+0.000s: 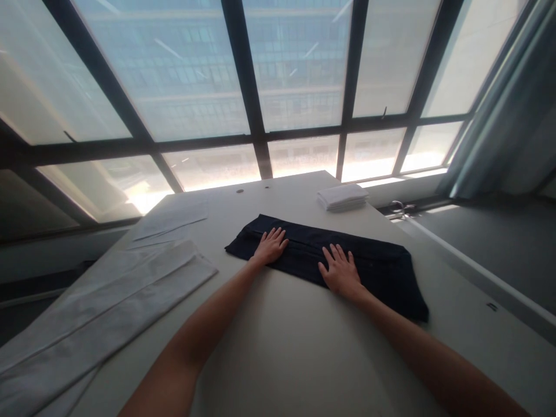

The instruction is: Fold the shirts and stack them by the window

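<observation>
A dark navy folded cloth [382,260], perhaps a garment, lies flat across the middle of the white table [278,336]. My left hand [271,245] rests palm down on its left part, fingers stretched out and slightly spread. Further right, my right hand [341,269] presses flat near the cloth's front edge, with its fingers apart. Neither hand grips the fabric. What kind of garment it is, I cannot tell.
White folded fabric [117,307] stretches along the table's left side, with thin white sheets [174,220] behind it. A folded white stack [342,197] sits at the back right. Large windows [295,63] stand behind the table, and a grey-blue curtain [499,110] hangs at right.
</observation>
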Motion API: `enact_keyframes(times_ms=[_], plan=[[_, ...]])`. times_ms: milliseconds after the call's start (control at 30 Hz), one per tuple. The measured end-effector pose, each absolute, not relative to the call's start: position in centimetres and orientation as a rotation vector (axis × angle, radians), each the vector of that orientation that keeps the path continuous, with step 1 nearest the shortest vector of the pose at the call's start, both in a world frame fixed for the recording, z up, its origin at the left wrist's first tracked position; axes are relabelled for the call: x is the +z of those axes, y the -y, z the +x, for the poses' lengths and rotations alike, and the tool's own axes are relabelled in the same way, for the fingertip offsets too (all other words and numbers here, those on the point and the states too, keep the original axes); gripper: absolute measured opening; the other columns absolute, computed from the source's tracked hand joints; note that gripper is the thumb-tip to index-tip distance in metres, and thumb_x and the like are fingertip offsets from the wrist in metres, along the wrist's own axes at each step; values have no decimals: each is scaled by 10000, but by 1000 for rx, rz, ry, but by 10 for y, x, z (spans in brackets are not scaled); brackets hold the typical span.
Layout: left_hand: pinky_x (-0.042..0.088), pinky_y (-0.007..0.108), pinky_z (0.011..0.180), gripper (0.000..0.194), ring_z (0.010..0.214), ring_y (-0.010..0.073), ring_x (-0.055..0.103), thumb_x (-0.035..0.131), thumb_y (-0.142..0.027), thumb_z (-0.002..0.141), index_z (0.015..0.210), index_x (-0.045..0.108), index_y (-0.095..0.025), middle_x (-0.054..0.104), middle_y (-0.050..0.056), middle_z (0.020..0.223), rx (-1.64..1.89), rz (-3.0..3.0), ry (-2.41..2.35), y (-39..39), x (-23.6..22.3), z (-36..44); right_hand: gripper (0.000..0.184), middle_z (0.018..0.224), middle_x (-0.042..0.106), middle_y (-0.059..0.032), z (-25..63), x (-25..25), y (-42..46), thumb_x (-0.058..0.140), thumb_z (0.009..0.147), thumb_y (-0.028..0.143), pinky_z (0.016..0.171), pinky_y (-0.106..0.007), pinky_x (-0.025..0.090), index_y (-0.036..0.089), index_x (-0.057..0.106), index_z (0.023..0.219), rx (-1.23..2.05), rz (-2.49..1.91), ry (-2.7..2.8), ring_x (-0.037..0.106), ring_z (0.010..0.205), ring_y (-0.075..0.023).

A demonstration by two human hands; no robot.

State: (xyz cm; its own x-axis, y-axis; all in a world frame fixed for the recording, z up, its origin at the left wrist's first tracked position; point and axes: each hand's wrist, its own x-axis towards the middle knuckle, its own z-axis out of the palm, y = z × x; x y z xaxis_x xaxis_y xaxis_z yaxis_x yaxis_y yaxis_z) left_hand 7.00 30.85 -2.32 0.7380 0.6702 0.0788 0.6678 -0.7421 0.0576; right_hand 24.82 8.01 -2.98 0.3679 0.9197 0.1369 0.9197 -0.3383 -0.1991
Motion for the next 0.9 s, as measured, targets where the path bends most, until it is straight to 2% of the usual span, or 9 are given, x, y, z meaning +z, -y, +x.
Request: enact_keyframes(times_ms=[167, 333, 633, 767, 900], plan=[[136, 543, 1214, 721, 1524, 304, 161, 150, -624, 999, 1564, 319, -208, 240, 88, 1642, 198, 2802, -1310, -275, -29, 68, 628, 1644, 256, -60, 274, -26, -66, 281, 1018, 534, 1212, -522, 86, 230, 328, 1565, 68, -2321, 1781, 139, 1524, -245], [131, 552, 1211, 814, 1522, 330, 156, 122, -690, 966, 1567, 309, -174, 236, 114, 1640, 214, 2757, -1390, -249, -34, 63, 579, 1632, 291, -34, 294, -26, -59, 238, 1038, 485, 1220, -492, 115, 251, 343, 1558, 117, -2258, 1864, 166, 1520, -212], [136, 551, 1211, 787, 1516, 323, 184, 150, -674, 974, 1548, 352, -176, 267, 121, 1630, 262, 2754, -1378, -245, -29, 61, 586, 1628, 294, -90, 293, -28, -58, 260, 1038, 444, 1217, -461, 139, 182, 348, 1555, 28, -2323, 1686, 211, 1508, -216], [140, 568, 1206, 752, 1520, 321, 173, 171, -672, 978, 1554, 347, -223, 259, 101, 1635, 244, 2762, -1374, -247, -29, 61, 573, 1636, 272, -81, 293, -29, -59, 291, 1010, 332, 1215, -491, 122, 181, 331, 1561, 14, -2391, 1630, 208, 1507, -223], [148, 565, 1207, 674, 1521, 299, 179, 173, -604, 1010, 1559, 337, -249, 255, 69, 1640, 191, 2805, -1315, -256, -24, 55, 582, 1634, 282, -65, 294, -27, -58, 305, 995, 332, 1218, -481, 119, 191, 338, 1559, 35, -2394, 1630, 203, 1508, -214]])
